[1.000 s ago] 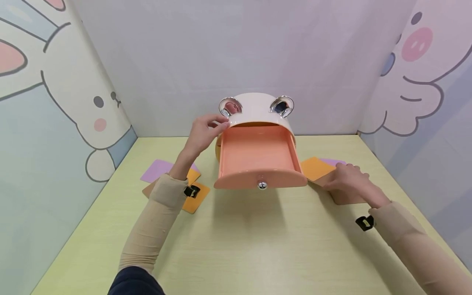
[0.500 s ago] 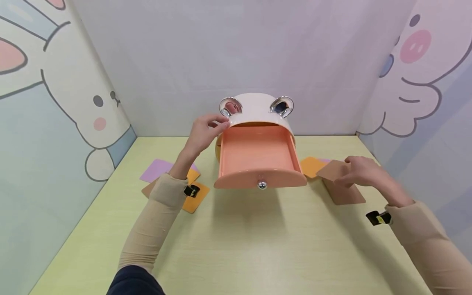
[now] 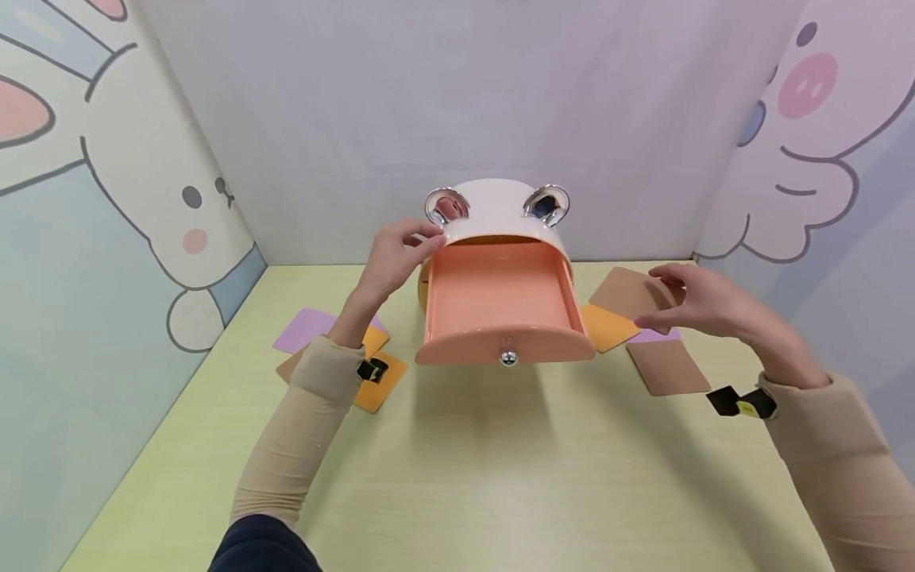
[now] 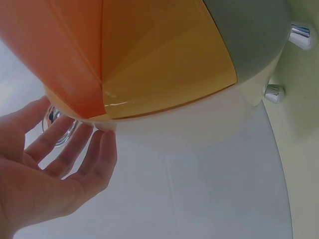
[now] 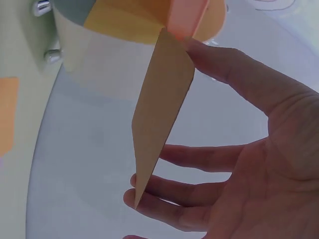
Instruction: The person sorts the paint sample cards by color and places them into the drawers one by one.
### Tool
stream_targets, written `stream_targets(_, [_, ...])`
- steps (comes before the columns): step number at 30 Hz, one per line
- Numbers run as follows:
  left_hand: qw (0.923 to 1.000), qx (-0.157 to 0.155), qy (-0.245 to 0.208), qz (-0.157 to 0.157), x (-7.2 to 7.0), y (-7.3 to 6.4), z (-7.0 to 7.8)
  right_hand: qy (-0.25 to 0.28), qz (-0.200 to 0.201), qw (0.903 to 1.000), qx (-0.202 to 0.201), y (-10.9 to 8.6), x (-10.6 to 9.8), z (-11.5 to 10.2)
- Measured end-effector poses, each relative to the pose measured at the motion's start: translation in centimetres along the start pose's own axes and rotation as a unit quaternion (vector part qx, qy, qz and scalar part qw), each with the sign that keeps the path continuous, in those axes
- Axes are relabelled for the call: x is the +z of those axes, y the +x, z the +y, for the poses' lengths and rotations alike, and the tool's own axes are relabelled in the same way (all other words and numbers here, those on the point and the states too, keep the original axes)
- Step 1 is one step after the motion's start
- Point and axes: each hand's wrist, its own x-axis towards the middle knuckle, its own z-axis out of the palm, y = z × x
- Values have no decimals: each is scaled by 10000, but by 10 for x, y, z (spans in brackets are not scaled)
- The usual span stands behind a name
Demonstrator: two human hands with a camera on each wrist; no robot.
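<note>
A white dome-shaped storage box with silver ring ears stands at the back middle. Its peach drawer sticks out toward me, with nothing inside and a silver knob on the front. The fingertips of my left hand touch the upper left edge of the shell, close under the left ear; the left wrist view shows those fingers relaxed against the outside. My right hand holds a brown card raised off the table, thumb at one edge and fingers at the opposite one, right of the box.
An orange card, a purple card and another brown card lie on the right. Purple and orange cards lie on the left, partly under my left forearm. Cartoon-printed side panels flank the table.
My right hand has lifted the brown card off the other cards and moved it up and back, uncovering the purple and brown cards below. The left hand stays at the box.
</note>
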Motion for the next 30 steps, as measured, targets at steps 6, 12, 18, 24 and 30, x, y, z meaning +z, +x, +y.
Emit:
stream_targets(6, [10000,-34,-8,11,0,1,-2,260,120,9995,-105,2,-13,-19])
stream_targets(12, [10000,-66,34,20,1,1,-2,437,87,9989,-143,3,-22,-34])
stream_targets(18, [10000,-65,9,40,0,1,-1,853,-5,9949,-540,5,-24,-44])
stream_targets(24, [9999,-68,4,80,0,2,-2,985,70,9899,-1016,7,-24,-65])
stream_targets(30, [9999,-100,54,79,0,1,0,1026,120,9846,-1412,15,-21,-83])
